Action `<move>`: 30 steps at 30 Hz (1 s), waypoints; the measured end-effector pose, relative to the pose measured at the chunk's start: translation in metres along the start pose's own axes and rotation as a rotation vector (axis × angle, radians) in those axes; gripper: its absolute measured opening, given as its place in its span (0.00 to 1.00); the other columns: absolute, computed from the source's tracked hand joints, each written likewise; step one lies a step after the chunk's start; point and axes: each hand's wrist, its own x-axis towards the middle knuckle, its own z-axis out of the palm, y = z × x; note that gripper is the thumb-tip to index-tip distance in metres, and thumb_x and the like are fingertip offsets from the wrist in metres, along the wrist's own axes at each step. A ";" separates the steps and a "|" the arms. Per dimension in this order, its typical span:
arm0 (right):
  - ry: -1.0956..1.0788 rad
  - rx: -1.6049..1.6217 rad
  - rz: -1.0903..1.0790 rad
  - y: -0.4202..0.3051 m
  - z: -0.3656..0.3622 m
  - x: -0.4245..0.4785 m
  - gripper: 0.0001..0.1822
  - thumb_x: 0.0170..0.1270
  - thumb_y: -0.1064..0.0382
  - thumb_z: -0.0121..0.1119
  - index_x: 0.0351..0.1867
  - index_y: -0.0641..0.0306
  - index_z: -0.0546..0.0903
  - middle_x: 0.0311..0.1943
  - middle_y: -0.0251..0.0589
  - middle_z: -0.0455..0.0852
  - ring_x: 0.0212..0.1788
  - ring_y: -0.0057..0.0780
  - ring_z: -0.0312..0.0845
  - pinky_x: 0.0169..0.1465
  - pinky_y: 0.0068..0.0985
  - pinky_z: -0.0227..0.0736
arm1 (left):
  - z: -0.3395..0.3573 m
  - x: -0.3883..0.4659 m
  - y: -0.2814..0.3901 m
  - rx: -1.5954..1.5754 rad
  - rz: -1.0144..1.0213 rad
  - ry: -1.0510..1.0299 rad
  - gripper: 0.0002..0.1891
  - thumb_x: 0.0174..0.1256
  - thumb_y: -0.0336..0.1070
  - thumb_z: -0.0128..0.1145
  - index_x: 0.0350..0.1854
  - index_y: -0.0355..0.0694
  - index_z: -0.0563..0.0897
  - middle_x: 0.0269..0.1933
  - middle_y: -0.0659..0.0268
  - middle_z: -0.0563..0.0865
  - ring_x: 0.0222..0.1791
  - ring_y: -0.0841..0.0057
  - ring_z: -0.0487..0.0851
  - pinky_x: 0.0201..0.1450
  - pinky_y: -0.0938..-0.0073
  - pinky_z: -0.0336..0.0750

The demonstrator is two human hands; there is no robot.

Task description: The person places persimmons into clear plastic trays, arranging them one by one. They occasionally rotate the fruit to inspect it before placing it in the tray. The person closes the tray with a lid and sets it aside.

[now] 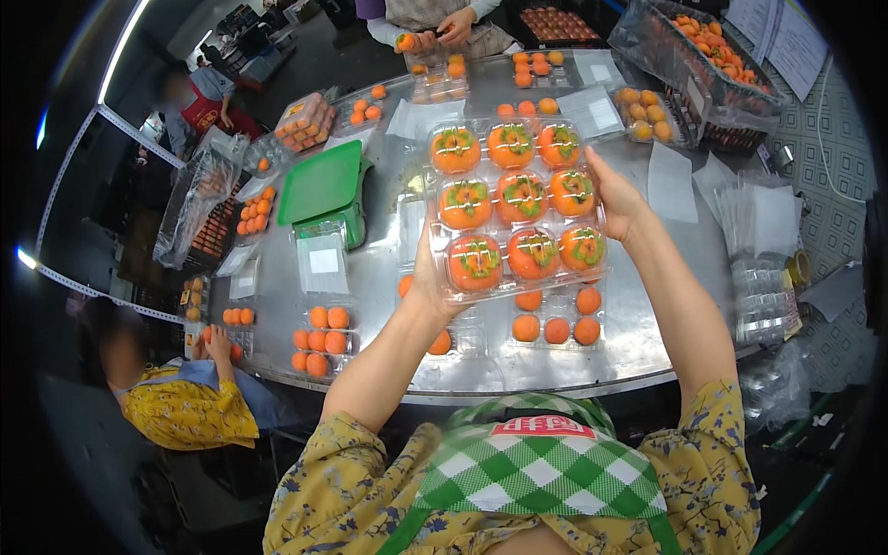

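Both my hands hold up a clear plastic clamshell box above the metal table. Inside it, rows of orange persimmons show their green calyxes through the lid. My left hand grips the box's lower left side, its fingers mostly hidden underneath. At the upper right edge, my right hand presses with the thumb along the side. Below the box lies a clear tray with several persimmons, partly covered from view. Another tray beside it shows a few persimmons near my left forearm.
A green scale stands left of the box on the metal table. Persimmon crates, one at upper right, line the edges. Stacked empty clamshells sit right. Co-workers handle fruit opposite and at left.
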 end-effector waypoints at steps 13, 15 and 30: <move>0.052 -0.039 -0.068 -0.004 -0.005 -0.010 0.29 0.74 0.42 0.40 0.63 0.64 0.68 0.58 0.44 0.76 0.58 0.35 0.77 0.55 0.40 0.80 | -0.015 0.017 0.001 0.190 0.086 0.072 0.38 0.66 0.73 0.33 0.68 0.50 0.65 0.65 0.60 0.70 0.64 0.58 0.72 0.59 0.42 0.73; 0.092 -0.063 -0.063 -0.005 -0.001 -0.015 0.29 0.74 0.42 0.40 0.63 0.64 0.69 0.58 0.44 0.76 0.58 0.35 0.77 0.56 0.39 0.80 | -0.017 0.017 0.002 0.203 0.084 0.064 0.38 0.66 0.73 0.33 0.68 0.49 0.65 0.65 0.60 0.70 0.64 0.58 0.72 0.59 0.42 0.73; 0.082 -0.030 -0.217 -0.005 0.015 -0.031 0.24 0.75 0.45 0.42 0.59 0.61 0.72 0.52 0.38 0.80 0.54 0.28 0.78 0.57 0.33 0.76 | -0.030 0.020 0.008 0.120 0.038 -0.096 0.41 0.64 0.74 0.39 0.66 0.44 0.68 0.65 0.55 0.72 0.63 0.55 0.73 0.58 0.39 0.72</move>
